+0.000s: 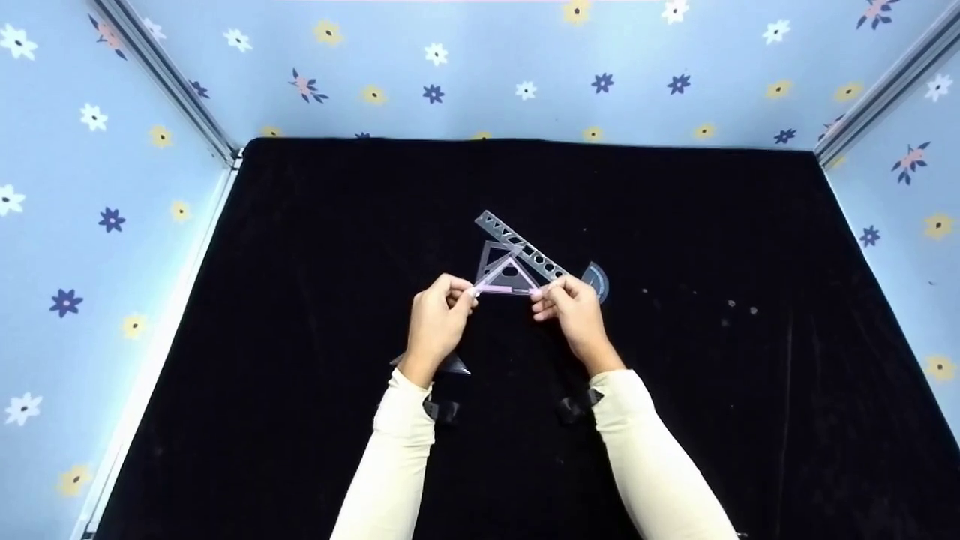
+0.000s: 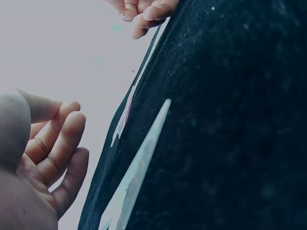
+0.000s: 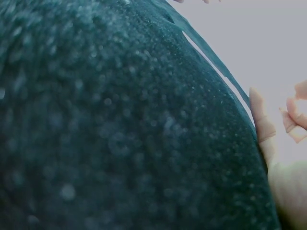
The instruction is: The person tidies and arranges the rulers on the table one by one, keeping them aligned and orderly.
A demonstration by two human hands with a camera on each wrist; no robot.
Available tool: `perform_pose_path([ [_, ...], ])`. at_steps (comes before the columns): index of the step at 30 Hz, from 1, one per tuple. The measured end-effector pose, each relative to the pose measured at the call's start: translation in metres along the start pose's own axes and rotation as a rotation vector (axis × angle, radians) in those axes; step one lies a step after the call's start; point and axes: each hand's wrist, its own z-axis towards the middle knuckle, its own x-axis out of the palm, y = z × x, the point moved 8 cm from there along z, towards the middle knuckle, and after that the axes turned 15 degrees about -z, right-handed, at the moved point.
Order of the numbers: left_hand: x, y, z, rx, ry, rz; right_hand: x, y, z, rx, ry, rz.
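Observation:
In the head view, a clear set square with pink markings [image 1: 495,288] spans the gap between both hands. Its left corner is pinched between thumb and fingers of my left hand [image 1: 437,315]. My right hand [image 1: 576,313] pinches the right corner the same way. Just behind it lie a second clear set square [image 1: 484,257] and a long ruler with cut-out shapes [image 1: 517,244], overlapping each other. A protractor [image 1: 597,280] shows beyond the right hand, partly hidden by it. Under the left wrist another clear triangular piece [image 1: 454,365] is mostly covered.
Black cloth [image 1: 315,247] covers the table. Flower-patterned walls [image 1: 480,67] close off the back and sides, with metal rails [image 1: 169,75] at the corners. Small pale specks [image 1: 732,303] dot the cloth on the right.

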Motion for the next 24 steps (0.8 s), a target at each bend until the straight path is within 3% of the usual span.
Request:
perform_pose_path([
  [7,-0.0038,-0.0002,-0.0008,0.008,-0.012,-0.022,0.0031,0.0026,0.0001,-0.010,0.006,0.010],
  [24,-0.0071,0.0029,-0.0067,-0.039,0.005,-0.039,0.0042,0.0081,-0.0022,0.030,0.002,-0.054],
])
